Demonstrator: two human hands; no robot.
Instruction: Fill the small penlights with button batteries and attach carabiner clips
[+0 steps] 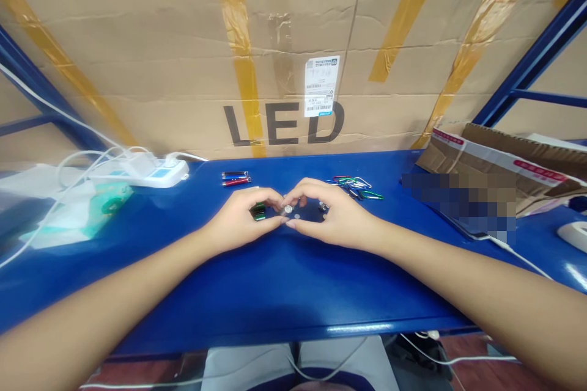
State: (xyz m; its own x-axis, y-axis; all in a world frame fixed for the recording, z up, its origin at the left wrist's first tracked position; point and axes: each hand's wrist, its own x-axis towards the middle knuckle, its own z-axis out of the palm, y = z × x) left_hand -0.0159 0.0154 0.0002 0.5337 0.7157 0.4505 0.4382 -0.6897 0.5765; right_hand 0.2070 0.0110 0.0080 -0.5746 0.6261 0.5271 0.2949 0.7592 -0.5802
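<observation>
"Head view: left hand (243, 220) curled shut around a green cylinder (259, 212), centre of the blue bench (275, 281)."

"And the right hand (332, 220)?"

"Half closed, thumb and forefinger pinched on a silvery round piece (287, 209), just beside the cylinder's end at 3 o'clock."

"Around them?"

"Red and blue tubes (235, 179) lying at 11 o'clock from the hands, coloured clips (360, 188) at 1 o'clock, white power strip (156, 172) well apart at 10 o'clock, LED-marked carton (284, 73) upright at 12 o'clock."
</observation>
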